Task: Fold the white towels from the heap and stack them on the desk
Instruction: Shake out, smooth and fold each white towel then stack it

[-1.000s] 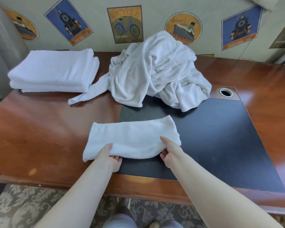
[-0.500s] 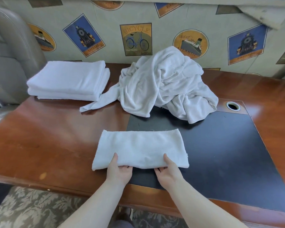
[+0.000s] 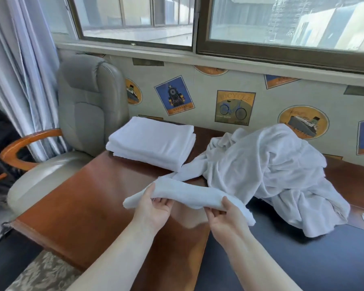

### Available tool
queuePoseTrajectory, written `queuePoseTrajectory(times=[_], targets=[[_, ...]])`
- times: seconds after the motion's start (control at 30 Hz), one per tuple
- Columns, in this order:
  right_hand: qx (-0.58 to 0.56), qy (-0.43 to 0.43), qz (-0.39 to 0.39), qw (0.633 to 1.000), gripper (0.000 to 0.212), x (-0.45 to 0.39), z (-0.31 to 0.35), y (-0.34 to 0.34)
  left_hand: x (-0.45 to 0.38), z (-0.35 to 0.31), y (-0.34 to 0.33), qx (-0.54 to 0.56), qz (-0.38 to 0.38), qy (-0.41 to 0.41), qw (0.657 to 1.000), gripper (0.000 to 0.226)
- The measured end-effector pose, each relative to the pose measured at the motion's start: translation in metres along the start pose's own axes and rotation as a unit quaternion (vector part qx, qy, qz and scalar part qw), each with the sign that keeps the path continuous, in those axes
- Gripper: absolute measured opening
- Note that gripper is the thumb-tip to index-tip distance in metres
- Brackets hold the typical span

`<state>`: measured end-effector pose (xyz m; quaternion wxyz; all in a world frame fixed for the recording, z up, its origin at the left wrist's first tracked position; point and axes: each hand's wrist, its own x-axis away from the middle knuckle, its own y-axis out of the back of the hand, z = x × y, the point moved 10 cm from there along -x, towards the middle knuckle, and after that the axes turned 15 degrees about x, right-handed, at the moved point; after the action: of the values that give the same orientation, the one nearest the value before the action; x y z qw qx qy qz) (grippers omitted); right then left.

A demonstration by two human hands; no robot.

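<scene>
1. The folded white towel, which lay flat on the table a moment ago, is now lifted clear of it and sags between both hands.
2. The left hand grips the towel near its left end, thumb on top and fingers curled underneath.
3. The right hand pinches it near the right end the same way.
4. The view has swung toward the stack of folded towels, which sits beyond the held towel, touching the heap of unfolded towels on its right.
5. Folding of this towel looks finished; carrying it onto the stack appears to be the step in hand.
</scene>
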<state>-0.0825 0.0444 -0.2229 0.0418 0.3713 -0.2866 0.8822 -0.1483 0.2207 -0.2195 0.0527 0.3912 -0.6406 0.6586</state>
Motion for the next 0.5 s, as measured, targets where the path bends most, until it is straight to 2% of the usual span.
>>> queuePoseTrajectory(times=[0.1,0.2,0.33,0.4,0.5], targets=[[0.008,-0.042,0.019,0.999,0.043,-0.017,-0.013,-0.063,-0.037,-0.044,-0.028,0.007,-0.02,0.007,1.0,0.034],[-0.002,-0.079,-0.009,0.997,0.04,-0.039,-0.029,-0.127,-0.083,-0.089,-0.061,-0.004,-0.057,0.005,0.998,0.037],[-0.025,-0.117,-0.039,0.992,0.033,-0.059,-0.029,-0.224,-0.141,-0.14,-0.133,-0.037,-0.064,0.034,0.997,0.032],[-0.02,-0.075,-0.027,0.997,0.035,-0.066,-0.007,-0.277,-0.16,-0.161,-0.186,-0.071,-0.04,0.042,0.996,0.035],[-0.028,0.023,0.022,0.999,0.041,-0.079,0.029,-0.34,-0.187,-0.187,-0.263,-0.126,0.061,0.016,0.99,0.034]])
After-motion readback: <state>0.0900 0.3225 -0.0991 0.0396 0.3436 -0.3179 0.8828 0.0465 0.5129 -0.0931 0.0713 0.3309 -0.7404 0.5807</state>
